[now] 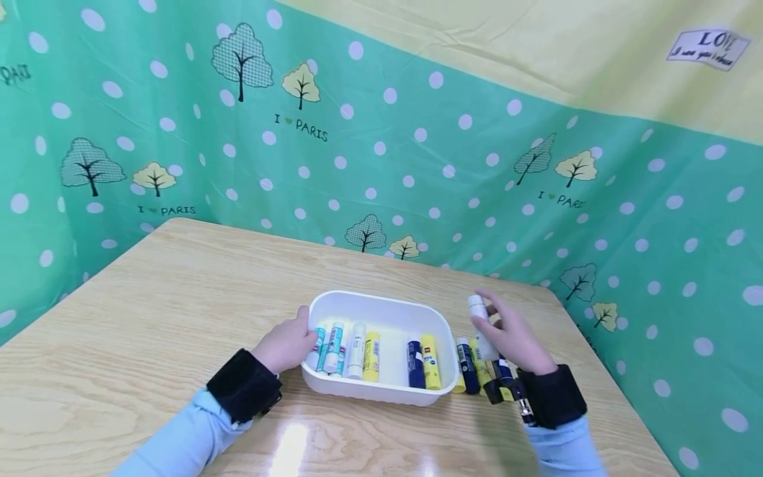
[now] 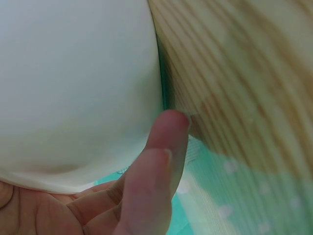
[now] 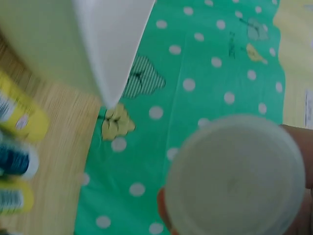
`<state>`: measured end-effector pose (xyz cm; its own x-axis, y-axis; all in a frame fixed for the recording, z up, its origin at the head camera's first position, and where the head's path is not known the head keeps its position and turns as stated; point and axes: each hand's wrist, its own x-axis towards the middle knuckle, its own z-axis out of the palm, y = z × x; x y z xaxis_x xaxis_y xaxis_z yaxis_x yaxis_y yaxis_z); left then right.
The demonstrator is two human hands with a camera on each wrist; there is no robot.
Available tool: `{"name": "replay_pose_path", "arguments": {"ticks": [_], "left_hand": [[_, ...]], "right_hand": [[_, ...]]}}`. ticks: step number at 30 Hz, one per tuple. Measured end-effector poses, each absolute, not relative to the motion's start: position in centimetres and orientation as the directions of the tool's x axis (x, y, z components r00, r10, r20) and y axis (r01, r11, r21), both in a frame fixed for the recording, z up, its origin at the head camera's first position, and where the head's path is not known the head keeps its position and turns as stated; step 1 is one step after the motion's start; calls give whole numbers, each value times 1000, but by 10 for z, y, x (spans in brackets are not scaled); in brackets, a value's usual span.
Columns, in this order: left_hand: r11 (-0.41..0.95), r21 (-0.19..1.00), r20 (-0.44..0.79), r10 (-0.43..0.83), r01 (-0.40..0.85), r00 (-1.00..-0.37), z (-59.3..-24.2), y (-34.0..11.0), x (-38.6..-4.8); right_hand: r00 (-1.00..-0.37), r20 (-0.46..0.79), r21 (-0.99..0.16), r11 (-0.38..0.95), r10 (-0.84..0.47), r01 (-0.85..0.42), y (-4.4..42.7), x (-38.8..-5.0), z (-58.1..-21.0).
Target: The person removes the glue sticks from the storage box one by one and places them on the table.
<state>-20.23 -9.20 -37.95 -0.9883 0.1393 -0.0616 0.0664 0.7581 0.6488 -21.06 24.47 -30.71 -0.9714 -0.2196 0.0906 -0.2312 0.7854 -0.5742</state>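
Note:
A white plastic bin (image 1: 390, 395) stands on the table with several glue sticks lying in it. Teal-and-white glue sticks (image 1: 334, 348) fill its left end, beside a white one (image 1: 356, 351) and a yellow one (image 1: 371, 358). A navy glue stick (image 1: 415, 364) and another yellow one (image 1: 431, 363) lie toward the right. My left hand (image 1: 287, 341) grips the bin's left end; in the left wrist view its fingers (image 2: 146, 181) touch the bin's outer wall (image 2: 78, 88). Right of the bin, my right hand (image 1: 520, 339) holds a white glue stick (image 1: 477, 306) raised above the table, its round end (image 3: 234, 176) facing the right wrist camera.
Below my right hand, a row of navy glue sticks (image 1: 467, 368) and yellow glue sticks (image 3: 19, 110) lies on the table beside the bin. Wood-grain tabletop (image 1: 149, 331) extends to the left. A green dotted curtain (image 1: 334, 199) hangs behind the table and along its right side.

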Motion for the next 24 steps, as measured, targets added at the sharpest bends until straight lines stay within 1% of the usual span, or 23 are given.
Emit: {"name": "replay_pose_path", "arguments": {"ticks": [6, 11, 19, 24], "left_hand": [[763, 643, -66, 144, 68, -987, -378, -91, -203], [765, 641, -82, 141, 56, -987, -377, -91, -202], [766, 641, -101, 141, 44, -985, -377, -94, -202], [767, 639, -98, 150, 53, -984, -377, -93, -203]], "right_hand": [[-978, 124, -546, 812, -165, -206, 277, -207, -319], [-985, 117, -539, 824, -130, -173, 293, -212, -326], [-999, 48, -546, 837, -19, -42, 312, -222, -335], [-999, 0, -506, 862, 42, 36, 322, -227, -346]]}}
